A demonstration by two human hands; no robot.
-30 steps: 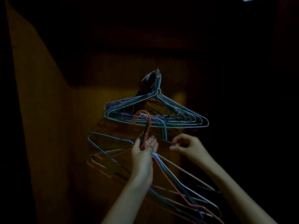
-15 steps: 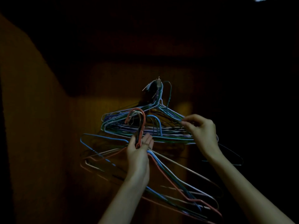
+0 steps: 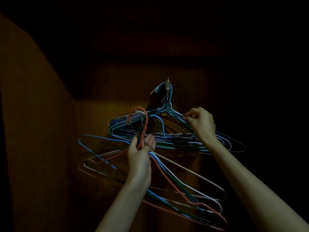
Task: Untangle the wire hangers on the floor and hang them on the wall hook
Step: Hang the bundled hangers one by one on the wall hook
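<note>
Hangers: we grip a loose bunch (image 3: 167, 174) by its necks in our left hand (image 3: 139, 154); right hand (image 3: 201, 122), at 2 o'clock, pinches the hung stack's (image 3: 142, 129) shoulder under the wall hook (image 3: 167, 84).

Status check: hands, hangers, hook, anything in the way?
Left hand grips bundle of coloured wire hangers by the necks. Right hand pinches hangers already on hook. Small metal wall hook crowded. Dim light.

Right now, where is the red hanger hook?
In the head view, the red hanger hook sticks up left of centre, above the left hand gripping its neck, just in front of the hung hangers.
</note>
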